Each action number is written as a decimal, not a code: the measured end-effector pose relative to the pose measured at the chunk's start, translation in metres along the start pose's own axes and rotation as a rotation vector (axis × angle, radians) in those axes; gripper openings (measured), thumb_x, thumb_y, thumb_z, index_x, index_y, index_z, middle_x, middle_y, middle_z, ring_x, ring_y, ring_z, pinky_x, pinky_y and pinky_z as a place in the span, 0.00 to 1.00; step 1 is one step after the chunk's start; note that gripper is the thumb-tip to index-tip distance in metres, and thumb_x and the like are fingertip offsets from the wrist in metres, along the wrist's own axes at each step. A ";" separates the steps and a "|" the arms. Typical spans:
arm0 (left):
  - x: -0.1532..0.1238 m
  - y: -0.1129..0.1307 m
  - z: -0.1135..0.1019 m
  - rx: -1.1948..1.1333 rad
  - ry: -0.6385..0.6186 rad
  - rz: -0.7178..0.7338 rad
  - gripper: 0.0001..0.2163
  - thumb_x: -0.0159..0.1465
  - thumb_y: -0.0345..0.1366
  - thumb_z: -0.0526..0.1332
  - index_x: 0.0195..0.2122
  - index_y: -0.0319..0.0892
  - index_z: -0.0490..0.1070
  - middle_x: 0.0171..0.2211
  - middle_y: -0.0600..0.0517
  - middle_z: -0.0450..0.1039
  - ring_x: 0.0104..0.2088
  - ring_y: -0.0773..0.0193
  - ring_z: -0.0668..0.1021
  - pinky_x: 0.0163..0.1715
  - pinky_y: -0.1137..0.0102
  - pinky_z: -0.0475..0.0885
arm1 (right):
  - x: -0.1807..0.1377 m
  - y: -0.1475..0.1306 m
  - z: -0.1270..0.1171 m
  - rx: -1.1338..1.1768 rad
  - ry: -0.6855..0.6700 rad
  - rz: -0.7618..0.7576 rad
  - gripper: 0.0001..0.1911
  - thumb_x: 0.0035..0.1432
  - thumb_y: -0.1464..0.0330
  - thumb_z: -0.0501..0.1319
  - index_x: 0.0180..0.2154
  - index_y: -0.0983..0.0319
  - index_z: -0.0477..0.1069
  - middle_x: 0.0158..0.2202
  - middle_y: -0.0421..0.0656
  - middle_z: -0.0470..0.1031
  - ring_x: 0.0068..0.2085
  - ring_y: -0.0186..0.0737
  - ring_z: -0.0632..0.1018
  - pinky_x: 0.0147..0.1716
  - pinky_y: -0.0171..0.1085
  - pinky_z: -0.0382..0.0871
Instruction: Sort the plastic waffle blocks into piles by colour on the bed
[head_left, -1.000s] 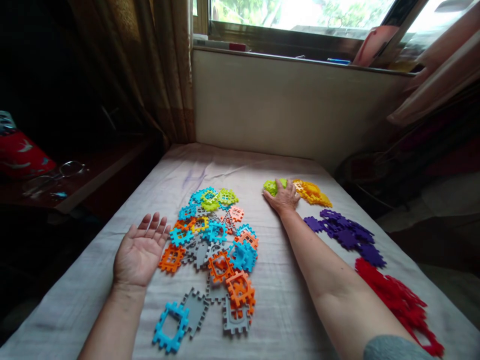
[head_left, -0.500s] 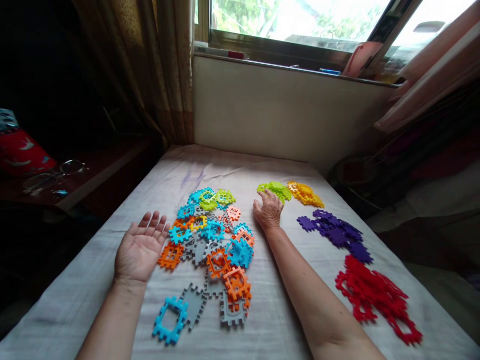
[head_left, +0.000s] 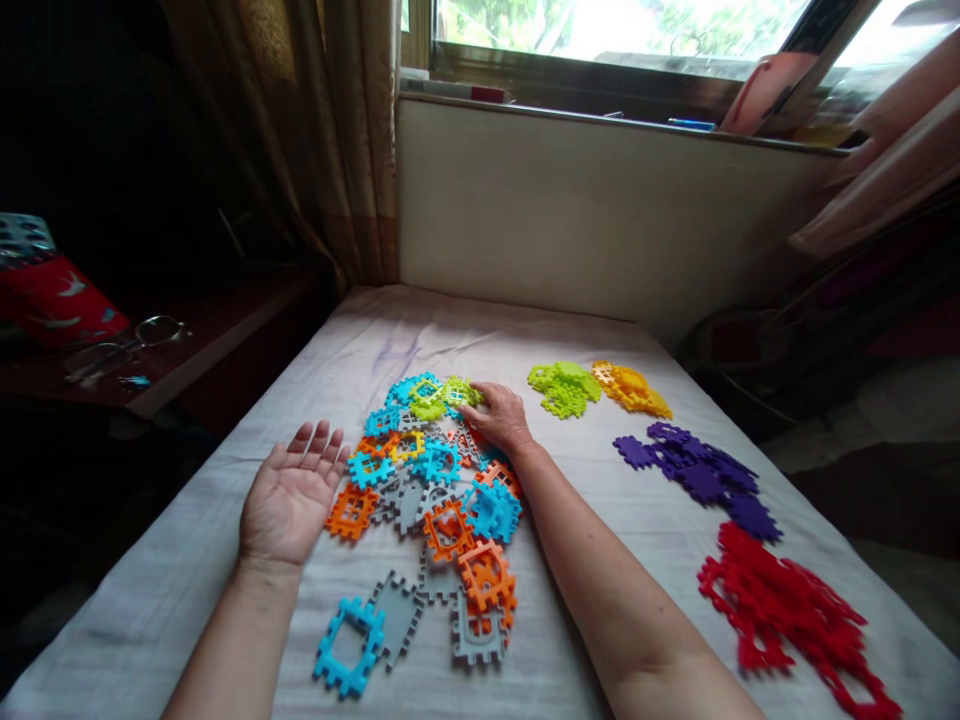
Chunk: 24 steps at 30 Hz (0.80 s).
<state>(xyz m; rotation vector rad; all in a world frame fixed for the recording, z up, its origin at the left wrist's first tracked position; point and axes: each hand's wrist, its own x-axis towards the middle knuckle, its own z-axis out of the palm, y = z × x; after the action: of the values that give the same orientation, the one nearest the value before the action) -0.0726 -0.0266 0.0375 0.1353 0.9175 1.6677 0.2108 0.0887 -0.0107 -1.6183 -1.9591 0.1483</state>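
Note:
A mixed heap of flat, toothed plastic tiles in blue, orange, grey, yellow and lime lies on the cloth-covered bed. My left hand rests palm up and open beside the heap's left edge, holding nothing. My right hand lies palm down on the heap's far right side, fingertips on a lime green tile; whether it grips the tile I cannot see. To the right sit sorted piles: lime green, yellow-orange, purple and red.
A wall with a window sill stands behind the bed, a curtain at its left. Left of the bed a dark side table holds spectacles and a red patterned item. Dark clutter lies at the right.
My right hand has left the sorted lime green pile and moved left onto the mixed heap, now touching a lime tile there. My left hand has stayed put.

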 end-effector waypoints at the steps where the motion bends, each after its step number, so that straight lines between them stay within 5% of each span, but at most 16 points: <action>1: 0.000 0.000 0.000 0.003 0.005 0.000 0.10 0.64 0.38 0.57 0.39 0.42 0.76 0.49 0.45 0.79 0.53 0.55 0.78 0.55 0.58 0.74 | -0.001 0.000 0.000 0.005 -0.002 -0.002 0.21 0.57 0.57 0.66 0.50 0.56 0.76 0.51 0.47 0.80 0.53 0.48 0.77 0.53 0.46 0.69; 8: -0.002 0.001 0.003 0.014 0.031 0.001 0.10 0.65 0.38 0.55 0.38 0.43 0.76 0.48 0.45 0.79 0.52 0.56 0.79 0.53 0.60 0.76 | -0.011 0.005 -0.010 -0.016 0.147 0.119 0.26 0.56 0.63 0.63 0.57 0.60 0.72 0.57 0.50 0.75 0.56 0.49 0.73 0.56 0.46 0.65; 15: 0.002 0.001 -0.001 0.008 0.001 0.001 0.09 0.62 0.38 0.59 0.40 0.43 0.75 0.47 0.44 0.79 0.53 0.55 0.79 0.55 0.58 0.74 | -0.023 0.055 -0.041 -0.216 0.394 0.362 0.31 0.58 0.61 0.60 0.62 0.58 0.66 0.58 0.54 0.71 0.57 0.56 0.69 0.57 0.54 0.60; 24: -0.002 0.001 0.005 0.011 0.052 0.004 0.11 0.65 0.38 0.54 0.39 0.43 0.75 0.47 0.45 0.80 0.51 0.56 0.80 0.52 0.61 0.76 | -0.021 0.074 -0.047 -0.191 0.434 0.585 0.33 0.56 0.60 0.60 0.63 0.58 0.65 0.58 0.56 0.70 0.57 0.60 0.69 0.55 0.58 0.61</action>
<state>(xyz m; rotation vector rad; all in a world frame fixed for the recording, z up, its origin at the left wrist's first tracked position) -0.0699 -0.0260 0.0426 0.1016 0.9665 1.6768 0.3001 0.0750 -0.0122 -2.1036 -1.1707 -0.1597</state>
